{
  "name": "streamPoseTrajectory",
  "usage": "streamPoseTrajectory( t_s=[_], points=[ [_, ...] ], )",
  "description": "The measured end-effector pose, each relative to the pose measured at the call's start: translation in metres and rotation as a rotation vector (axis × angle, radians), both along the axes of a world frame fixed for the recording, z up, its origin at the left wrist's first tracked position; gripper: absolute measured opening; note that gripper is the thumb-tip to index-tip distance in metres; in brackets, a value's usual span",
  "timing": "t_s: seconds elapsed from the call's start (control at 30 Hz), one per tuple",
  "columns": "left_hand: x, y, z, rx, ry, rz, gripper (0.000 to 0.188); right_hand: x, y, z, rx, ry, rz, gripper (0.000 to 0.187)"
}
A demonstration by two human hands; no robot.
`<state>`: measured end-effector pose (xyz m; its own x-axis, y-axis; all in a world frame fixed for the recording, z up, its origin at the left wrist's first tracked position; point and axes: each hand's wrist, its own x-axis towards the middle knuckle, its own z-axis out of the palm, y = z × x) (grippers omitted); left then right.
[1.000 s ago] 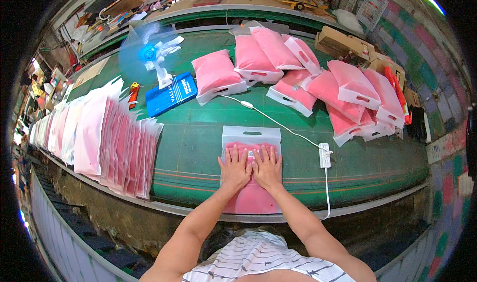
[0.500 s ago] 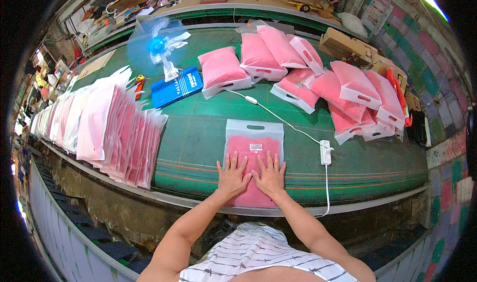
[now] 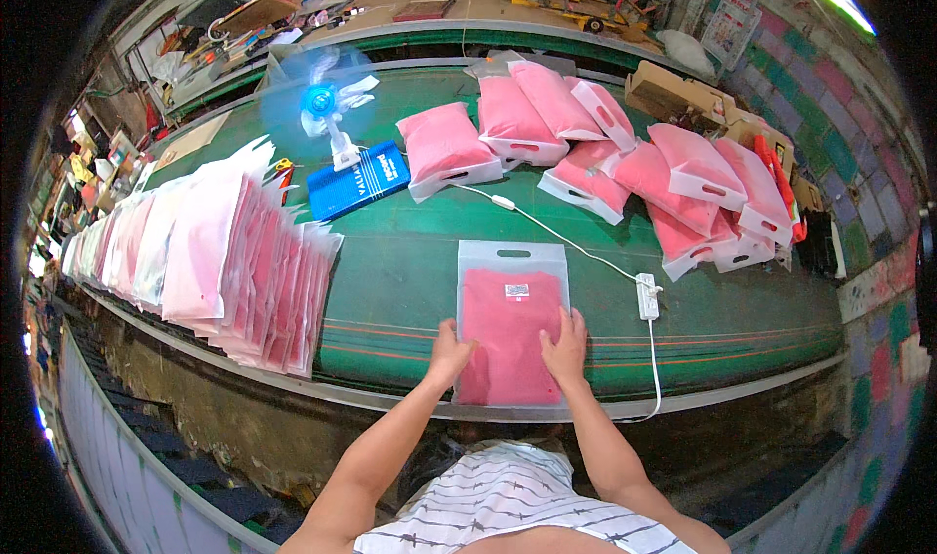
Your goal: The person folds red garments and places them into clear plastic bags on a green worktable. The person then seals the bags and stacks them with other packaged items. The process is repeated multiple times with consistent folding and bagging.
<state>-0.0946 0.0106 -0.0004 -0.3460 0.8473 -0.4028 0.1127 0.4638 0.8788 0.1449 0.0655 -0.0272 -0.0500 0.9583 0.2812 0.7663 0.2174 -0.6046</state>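
A clear plastic bag with a cut-out handle (image 3: 512, 253) lies flat in front of me, with a folded pink garment (image 3: 515, 315) and a small white label inside. My left hand (image 3: 451, 355) is at the bag's left edge, thumb over the plastic and fingers beside it. At the right edge is my right hand (image 3: 564, 347), its thumb on the bag and its fingers stretched along the side. Both hands look open, thumbs apart from the fingers. The undersides of the fingers are hidden.
A long row of flat bagged garments (image 3: 210, 251) stands left. Plump pink bags (image 3: 444, 144) are heaped at the back and right. A spinning blue fan (image 3: 319, 100), a blue box (image 3: 357, 180) and a white power strip (image 3: 647, 296) with cord lie on the green table (image 3: 400, 251).
Both hands have moved apart, from lying flat on the middle of the bag to its two side edges. The view has shifted slightly; the bag stays in place on the table.
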Motion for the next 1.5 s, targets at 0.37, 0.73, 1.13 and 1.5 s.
streamPoseTrajectory(
  t_s=[0.37,0.73,1.13,1.5],
  points=[
    [0.013,-0.015,0.035,-0.064,-0.905,-0.09,0.06,0.05,-0.015,0.041,-0.612,0.452,0.017,0.071],
    [-0.003,-0.065,0.116,-0.131,-0.662,-0.195,0.075,0.055,-0.016,0.047,-1.007,1.136,0.423,0.074],
    [-0.062,-0.084,0.124,0.174,-0.477,-0.086,0.085,-0.018,0.03,0.096,-0.653,0.741,0.528,0.071],
    [-0.281,-0.125,0.241,0.756,0.187,-0.065,0.038,-0.259,0.034,0.223,-0.167,0.891,0.67,0.069]
  ],
)
